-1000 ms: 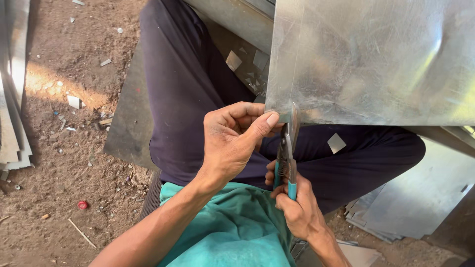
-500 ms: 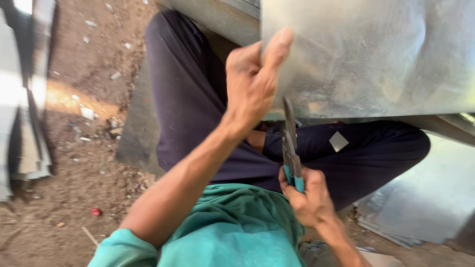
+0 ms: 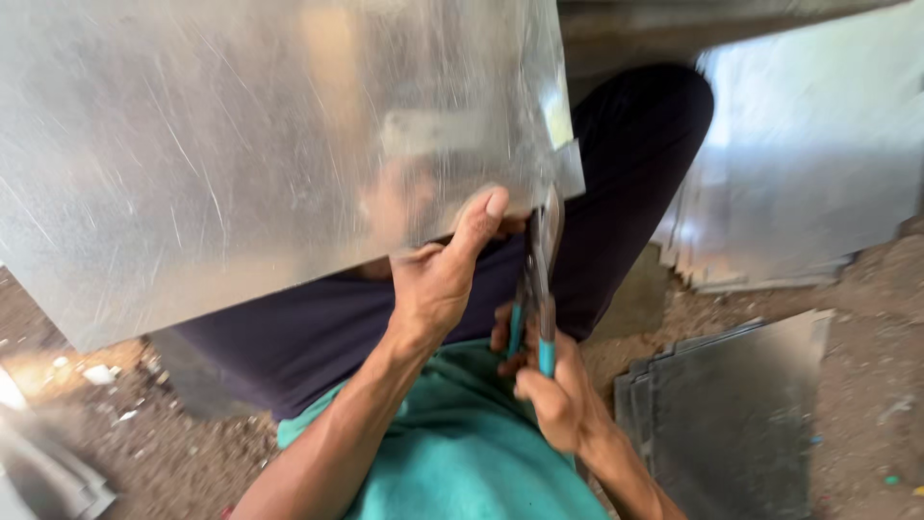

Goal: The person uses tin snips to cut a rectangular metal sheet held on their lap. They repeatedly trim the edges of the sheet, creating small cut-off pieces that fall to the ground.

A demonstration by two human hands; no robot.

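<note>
A: Sheet metal [image 3: 241, 164] across the lap, left hand [image 3: 438, 279] pinching its lower edge, thumb on top!

B: Right hand [image 3: 558, 395] wrapped tight on the teal-handled snips [image 3: 534, 289], blades biting at the corner.

A: Thin, springy, sharp-edged, I'd say. Hold it close beside the cut.

B: Room's tight: stacked sheets [image 3: 731, 414] on the dirt floor [image 3: 866, 376] to the right.

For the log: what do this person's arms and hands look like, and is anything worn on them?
Both arms are bare from what shows of them: no sleeves reach the forearms, and no gloves, watch, rings or bands are visible. The left hand and right hand are uncovered, fingers bare. The only clothing nearby is a teal shirt on the torso and dark navy trousers on the legs.
</note>
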